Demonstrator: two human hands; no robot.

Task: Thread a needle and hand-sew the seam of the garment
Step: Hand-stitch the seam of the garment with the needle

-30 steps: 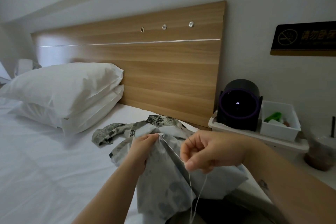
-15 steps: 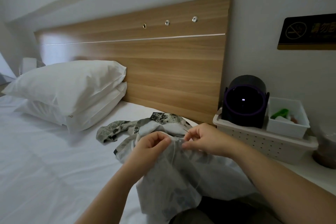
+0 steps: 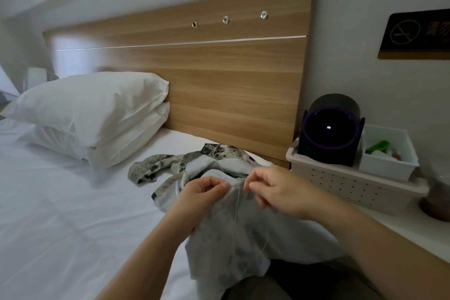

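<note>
A grey patterned garment (image 3: 226,238) lies across my lap and onto the white bed. My left hand (image 3: 202,192) pinches a fold of its upper edge between thumb and fingers. Close to the right of it, my right hand (image 3: 270,190) has thumb and forefinger pinched together at the same edge; the needle itself is too small to make out. A thin white thread (image 3: 237,204) hangs down from between the two hands over the cloth.
Two stacked white pillows (image 3: 92,114) lie at the left against a wooden headboard (image 3: 219,75). On the right a white perforated basket (image 3: 345,185) holds a black round device (image 3: 332,129) and a small white bin (image 3: 387,158). A cup (image 3: 438,192) stands at the right edge.
One second ago my right hand held the thread pulled out taut to the lower right. It has moved back up to the garment's edge beside my left hand, and the thread now hangs slack.
</note>
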